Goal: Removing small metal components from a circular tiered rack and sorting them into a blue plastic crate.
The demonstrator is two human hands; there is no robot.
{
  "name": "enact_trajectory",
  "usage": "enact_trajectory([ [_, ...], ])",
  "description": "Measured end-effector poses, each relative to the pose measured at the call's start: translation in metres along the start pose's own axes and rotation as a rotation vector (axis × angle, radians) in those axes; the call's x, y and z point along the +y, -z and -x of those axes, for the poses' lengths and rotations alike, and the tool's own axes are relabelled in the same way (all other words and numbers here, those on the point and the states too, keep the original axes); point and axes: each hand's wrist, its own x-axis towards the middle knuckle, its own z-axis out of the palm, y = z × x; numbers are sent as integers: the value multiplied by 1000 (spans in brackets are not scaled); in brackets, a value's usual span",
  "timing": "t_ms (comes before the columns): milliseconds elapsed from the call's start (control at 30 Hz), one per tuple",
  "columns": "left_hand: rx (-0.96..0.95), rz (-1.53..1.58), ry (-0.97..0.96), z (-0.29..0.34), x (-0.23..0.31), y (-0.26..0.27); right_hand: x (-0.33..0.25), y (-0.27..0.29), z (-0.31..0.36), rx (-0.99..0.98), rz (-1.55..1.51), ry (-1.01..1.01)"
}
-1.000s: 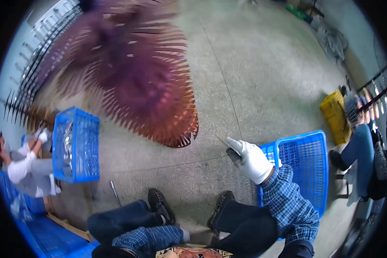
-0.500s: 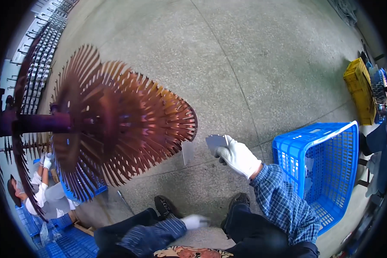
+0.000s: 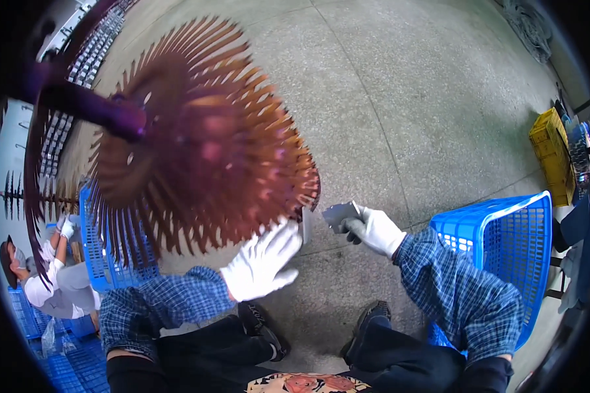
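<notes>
To my left a large rack of toothed, reddish-brown and purple metal discs (image 3: 203,157) hangs on a purple shaft (image 3: 105,111). My left hand (image 3: 259,262), in a white glove, lies at its lower right rim with fingers stretched out and apart. Whether the fingertips touch the teeth is hard to tell. A pale flat plate (image 3: 307,226) hangs at the rim, just beyond those fingers. My right hand (image 3: 378,232), also gloved, pinches a thin grey metal plate (image 3: 340,214) between thumb and fingers, a short way right of the disc rack.
A blue plastic crate (image 3: 485,219) stands tilted to my right, with a yellow crate (image 3: 552,154) farther off. At the left, a co-worker (image 3: 59,281) sits by another blue crate (image 3: 95,236). Rows of metal parts (image 3: 98,59) stand at far left.
My left hand has risen from near my lap to the disc rack's rim. The discs sit higher and slightly turned in view. My right hand still holds the metal plate, close to where it was.
</notes>
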Motion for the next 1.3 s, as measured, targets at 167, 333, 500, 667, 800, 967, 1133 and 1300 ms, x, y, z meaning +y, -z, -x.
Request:
enact_trajectory([
  [167,-201,25,485,-16,-7,-8,8,-11,-17,167,98,16],
  [333,163,-563,74,-17,-35,-26,0,-37,-27,298,258,89],
  [500,209,-709,-27,-17,-39,-29,4,-53,-31,387,180,38],
  [667,389,-745,-70,-26,-35,-25,2,-59,-34,419,228,9],
  [800,220,-803,-7,-20,-37,-31,2,-61,-42,390,345,-17],
  [967,392,-701,-58,-21,-39,-29,-11,-65,-44,394,374,19],
  [1133,290,-808,-32,-18,-39,-29,-9,-66,-44,400,389,19],
  [1300,218,-814,-41,-13,-45,-38,-5,-68,-43,415,339,61],
])
